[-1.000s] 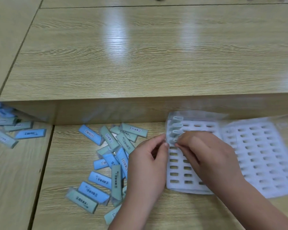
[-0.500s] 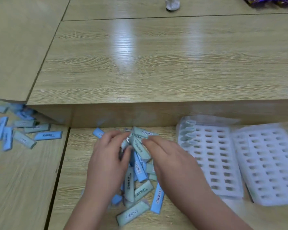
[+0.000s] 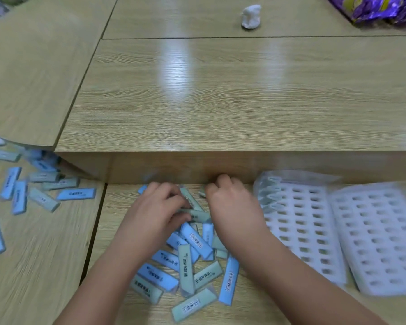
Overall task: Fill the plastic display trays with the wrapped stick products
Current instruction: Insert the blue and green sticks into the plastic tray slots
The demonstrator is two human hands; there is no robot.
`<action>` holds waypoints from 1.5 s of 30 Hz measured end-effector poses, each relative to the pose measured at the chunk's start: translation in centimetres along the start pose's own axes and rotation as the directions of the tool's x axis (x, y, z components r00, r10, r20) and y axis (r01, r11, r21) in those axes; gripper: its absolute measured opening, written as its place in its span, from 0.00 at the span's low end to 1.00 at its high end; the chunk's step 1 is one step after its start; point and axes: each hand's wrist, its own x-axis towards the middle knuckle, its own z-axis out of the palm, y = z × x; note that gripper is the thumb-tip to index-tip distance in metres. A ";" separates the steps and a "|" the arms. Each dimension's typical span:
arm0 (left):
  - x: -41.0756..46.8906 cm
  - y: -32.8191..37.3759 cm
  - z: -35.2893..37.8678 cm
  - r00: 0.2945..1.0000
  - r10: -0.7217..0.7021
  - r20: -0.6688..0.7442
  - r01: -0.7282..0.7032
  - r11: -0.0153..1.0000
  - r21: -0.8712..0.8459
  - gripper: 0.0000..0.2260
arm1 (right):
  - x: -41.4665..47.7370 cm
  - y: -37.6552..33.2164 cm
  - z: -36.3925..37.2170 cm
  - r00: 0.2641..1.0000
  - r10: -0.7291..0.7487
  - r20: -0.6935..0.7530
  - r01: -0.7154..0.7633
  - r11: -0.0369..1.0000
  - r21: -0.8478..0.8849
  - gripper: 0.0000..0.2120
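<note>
Both hands have left the near tray, lower right, for the stick pile at lower centre. The left hand has its grip pinching a green stick. The right hand is curled, and I cannot tell what its grip holds. Most slots still need filling.

I am looking down at a low wood-grain desk with a raised wooden counter behind it. At the middle of the near desk lies a pile of wrapped sticks, blue and pale green. On the right sits a white slotted tray, with a second tray just right of it. Loose sticks lie scattered on the left desk. Far back on the counter sit a white crumpled lump and a purple foil bag.
</note>
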 end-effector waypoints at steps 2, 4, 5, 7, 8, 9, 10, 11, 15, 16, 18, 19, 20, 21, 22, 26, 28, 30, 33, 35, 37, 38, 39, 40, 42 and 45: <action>-0.4 -0.4 -0.2 0.996 -0.089 -0.030 0.084 0.985 -0.152 0.04 | -0.4 0.0 -0.5 0.998 -0.018 -0.064 0.024 0.996 0.085 0.09; -0.9 -0.3 -0.7 0.982 -0.184 -0.048 0.160 0.938 -0.307 0.06 | -1.6 0.8 -1.6 0.982 -0.005 -0.190 0.054 0.966 0.254 0.05; -1.2 -0.1 -1.0 0.975 -0.215 -0.055 0.179 0.909 -0.377 0.07 | -2.6 1.5 -2.3 0.970 0.010 -0.244 0.076 0.937 0.341 0.04; -2.0 1.0 -1.7 0.965 -0.254 -0.067 0.186 0.841 -0.509 0.06 | -5.1 3.3 -3.6 0.945 0.063 -0.320 0.118 0.848 0.516 0.05; -2.2 1.8 -1.9 0.963 -0.263 -0.066 0.180 0.802 -0.569 0.05 | -6.6 4.4 -4.1 0.929 0.112 -0.353 0.130 0.794 0.594 0.07; -2.4 2.7 -2.0 0.963 -0.262 -0.063 0.168 0.765 -0.622 0.06 | -7.9 5.5 -4.4 0.909 0.173 -0.379 0.130 0.746 0.653 0.09; -2.4 3.8 -1.9 0.965 -0.254 -0.066 0.147 0.733 -0.664 0.07 | -9.1 6.6 -4.5 0.884 0.237 -0.402 0.121 0.715 0.689 0.11; -2.3 4.9 -1.8 0.966 -0.244 -0.080 0.121 0.708 -0.696 0.08 | -10.0 7.7 -4.4 0.856 0.299 -0.422 0.108 0.694 0.712 0.13; -1.2 9.0 -0.4 0.962 -0.260 -0.080 0.101 0.616 -0.782 0.10 | -11.5 10.0 -2.0 0.801 0.438 -0.408 0.047 0.634 0.772 0.12; -0.8 9.8 0.1 0.963 -0.261 -0.072 0.104 0.601 -0.792 0.09 | -11.4 10.3 -1.2 0.806 0.445 -0.391 0.031 0.627 0.778 0.11; -0.1 11.0 1.0 0.965 -0.257 -0.047 0.117 0.589 -0.800 0.09 | -11.0 10.5 0.0 0.820 0.445 -0.361 0.022 0.605 0.796 0.09; 0.2 11.5 1.4 0.965 -0.260 -0.029 0.132 0.578 -0.805 0.09 | -10.8 10.5 0.5 0.823 0.444 -0.354 0.031 0.588 0.808 0.08; 0.4 11.9 1.8 0.964 -0.266 -0.010 0.147 0.566 -0.811 0.08 | -10.6 10.5 1.0 0.824 0.444 -0.353 0.044 0.570 0.820 0.08; 0.6 12.2 2.1 0.962 -0.272 0.005 0.161 0.557 -0.814 0.08 | -10.4 10.5 1.3 0.825 0.444 -0.350 0.058 0.549 0.834 0.08; 0.7 12.4 2.4 0.961 -0.278 0.018 0.175 0.555 -0.814 0.07 | -10.1 10.5 1.6 0.828 0.442 -0.345 0.070 0.528 0.846 0.08; 1.1 12.9 3.4 0.950 -0.309 0.031 0.217 0.588 -0.779 0.07 | -9.3 10.7 2.5 0.857 0.388 -0.339 0.069 0.567 0.821 0.10; 1.3 12.8 3.9 0.936 -0.353 0.014 0.241 0.609 -0.755 0.07 | -9.1 11.0 2.5 0.867 0.358 -0.346 0.052 0.626 0.778 0.10; 1.5 12.6 4.4 0.928 -0.373 -0.003 0.259 0.650 -0.715 0.08 | -9.0 11.2 2.5 0.873 0.298 -0.385 0.052 0.729 0.683 0.09; 1.5 12.7 5.0 0.926 -0.378 -0.015 0.276 0.702 -0.657 0.13 | -8.8 11.4 2.3 0.873 0.185 -0.451 0.076 0.863 0.500 0.10; 1.4 12.6 5.4 0.924 -0.380 -0.031 0.283 0.736 -0.615 0.13 | -8.6 11.3 2.1 0.874 0.159 -0.460 0.066 0.898 0.436 0.11; 1.3 12.5 5.5 0.929 -0.367 -0.051 0.280 0.785 -0.553 0.13 | -8.5 11.4 1.9 0.877 0.169 -0.449 0.038 0.909 0.416 0.12; 1.2 12.6 5.6 0.932 -0.358 -0.064 0.272 0.803 -0.531 0.14 | -8.6 11.5 1.9 0.879 0.162 -0.448 0.032 0.918 0.395 0.11; 1.1 12.6 5.6 0.935 -0.346 -0.079 0.259 0.819 -0.512 0.14 | -8.6 11.6 2.0 0.879 0.148 -0.454 0.034 0.929 0.370 0.09; 1.1 12.7 5.6 0.940 -0.329 -0.097 0.241 0.836 -0.493 0.14 | -8.8 11.7 2.2 0.877 0.140 -0.460 0.039 0.933 0.358 0.08; 1.0 12.9 5.5 0.949 -0.292 -0.118 0.205 0.858 -0.472 0.14 | -9.0 11.8 2.6 0.874 0.139 -0.465 0.061 0.919 0.390 0.08; 1.1 12.9 5.6 0.958 -0.274 -0.088 0.194 0.841 -0.505 0.13 | -9.1 11.8 2.9 0.861 0.176 -0.478 0.086 0.875 0.477 0.09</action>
